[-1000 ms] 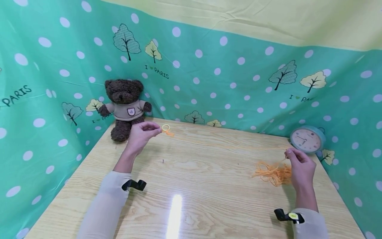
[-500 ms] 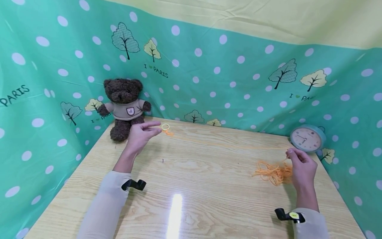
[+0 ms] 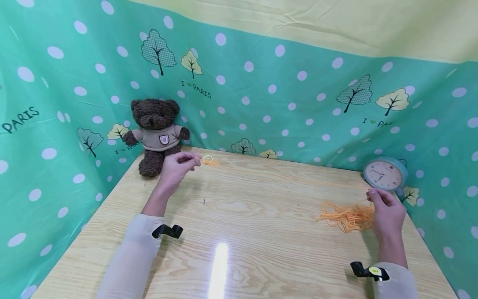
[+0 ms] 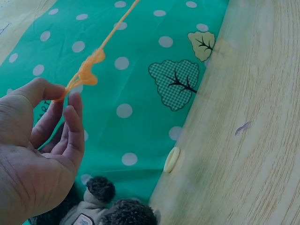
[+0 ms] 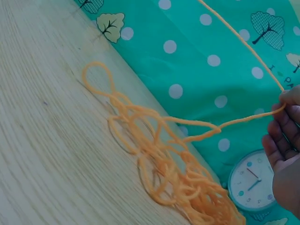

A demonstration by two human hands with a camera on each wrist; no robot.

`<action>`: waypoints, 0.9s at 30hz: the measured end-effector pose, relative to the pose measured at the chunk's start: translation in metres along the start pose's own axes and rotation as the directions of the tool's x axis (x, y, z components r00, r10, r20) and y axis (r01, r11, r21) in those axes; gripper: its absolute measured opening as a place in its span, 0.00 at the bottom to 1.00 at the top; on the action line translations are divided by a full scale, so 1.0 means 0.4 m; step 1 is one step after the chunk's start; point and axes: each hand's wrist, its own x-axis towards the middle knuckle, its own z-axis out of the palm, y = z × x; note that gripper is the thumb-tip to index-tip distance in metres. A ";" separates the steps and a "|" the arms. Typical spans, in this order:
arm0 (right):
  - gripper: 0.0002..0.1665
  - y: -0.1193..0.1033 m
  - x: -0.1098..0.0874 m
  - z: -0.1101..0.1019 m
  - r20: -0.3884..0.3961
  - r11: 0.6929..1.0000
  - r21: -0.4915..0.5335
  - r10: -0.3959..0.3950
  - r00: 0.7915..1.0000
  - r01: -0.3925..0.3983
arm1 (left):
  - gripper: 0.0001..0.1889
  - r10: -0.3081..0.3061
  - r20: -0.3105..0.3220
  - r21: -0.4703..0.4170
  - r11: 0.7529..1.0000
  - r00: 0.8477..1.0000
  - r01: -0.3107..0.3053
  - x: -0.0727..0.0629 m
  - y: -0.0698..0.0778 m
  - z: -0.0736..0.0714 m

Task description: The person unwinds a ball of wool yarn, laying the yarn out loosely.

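Note:
Between thumb and fingertip my left hand (image 3: 175,171) pinches the looped, bunched end of the orange yarn (image 4: 88,70), at the back left. From there a single strand runs in the air across to my right hand (image 3: 388,212), which pinches it with thumb and forefinger. More yarn hangs from the right fingers down to a loose, tangled yarn heap (image 5: 164,164) on the table. In the left wrist view a pale yellow ring (image 4: 171,160) lies on the table against the curtain, apart from the left hand.
A dark brown teddy bear (image 3: 160,138) in a beige top sits at the back left, behind my left hand. At the back right stands a round teal clock (image 3: 382,174). A green dotted curtain (image 3: 261,104) lines the back and sides of the wooden table (image 3: 261,232).
My right hand has moved a little to the right, away from the left hand. The left fingertips have closed closer together on the yarn, while the left arm stays nearly in place.

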 end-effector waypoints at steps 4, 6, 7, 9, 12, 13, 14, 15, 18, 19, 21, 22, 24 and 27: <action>0.19 0.003 0.012 -0.028 -0.010 1.000 0.003 0.021 1.000 -0.021 | 0.10 0.003 0.024 -0.064 0.998 1.000 -0.002 0.000 0.001 -0.005; 0.20 0.005 0.015 -0.044 -0.002 0.999 -0.001 0.040 0.999 -0.040 | 0.09 0.006 0.039 -0.093 0.996 0.999 -0.002 -0.001 0.002 -0.006; 0.21 0.008 0.016 -0.051 0.003 0.999 -0.005 0.048 0.999 -0.048 | 0.08 0.006 0.049 -0.103 0.995 0.999 -0.001 -0.001 0.002 -0.006; 0.22 0.014 0.021 -0.065 0.005 0.998 -0.007 0.067 0.998 -0.067 | 0.07 0.004 0.066 -0.137 0.991 0.998 0.005 0.000 0.002 -0.006; 0.24 0.023 0.027 -0.085 0.001 0.995 -0.018 0.095 0.995 -0.095 | 0.05 -0.001 0.086 -0.214 0.977 0.996 0.019 0.000 0.002 -0.006; 0.24 0.027 0.029 -0.092 -0.003 0.994 -0.023 0.104 0.995 -0.104 | 0.04 -0.001 0.093 -0.239 0.971 0.996 0.023 0.000 0.003 -0.006; 0.24 0.030 0.032 -0.099 -0.008 0.993 -0.028 0.114 0.993 -0.115 | 0.03 0.000 0.097 -0.264 0.964 0.995 0.026 0.000 0.003 -0.007; 0.23 0.034 0.034 -0.105 -0.013 0.992 -0.032 0.123 0.992 -0.123 | 0.03 0.002 0.102 -0.283 0.959 0.995 0.027 -0.001 0.004 -0.007; 0.23 0.044 0.039 -0.126 -0.026 0.989 -0.034 0.144 0.989 -0.144 | 0.03 0.011 0.111 -0.303 0.953 0.994 0.023 -0.001 0.004 -0.008; 0.22 0.048 0.042 -0.133 -0.032 0.988 -0.028 0.148 0.989 -0.149 | 0.03 0.013 0.114 -0.305 0.952 0.993 0.023 -0.001 0.004 -0.009; 0.21 0.055 0.047 -0.146 -0.046 0.988 -0.011 0.154 0.987 -0.154 | 0.04 0.015 0.111 -0.304 0.953 0.994 0.020 0.000 0.003 -0.010; 0.21 0.059 0.050 -0.152 -0.054 0.988 -0.002 0.155 0.986 -0.156 | 0.04 0.014 0.107 -0.300 0.954 0.994 0.019 0.000 0.003 -0.010; 0.19 0.066 0.058 -0.163 -0.070 0.987 0.023 0.160 0.985 -0.159 | 0.04 0.012 0.098 -0.294 0.956 0.995 0.017 0.001 0.002 -0.011; 0.17 0.079 0.066 -0.181 -0.096 0.984 0.043 0.178 0.979 -0.174 | 0.05 0.004 0.086 -0.287 0.958 0.996 0.021 0.002 0.002 -0.012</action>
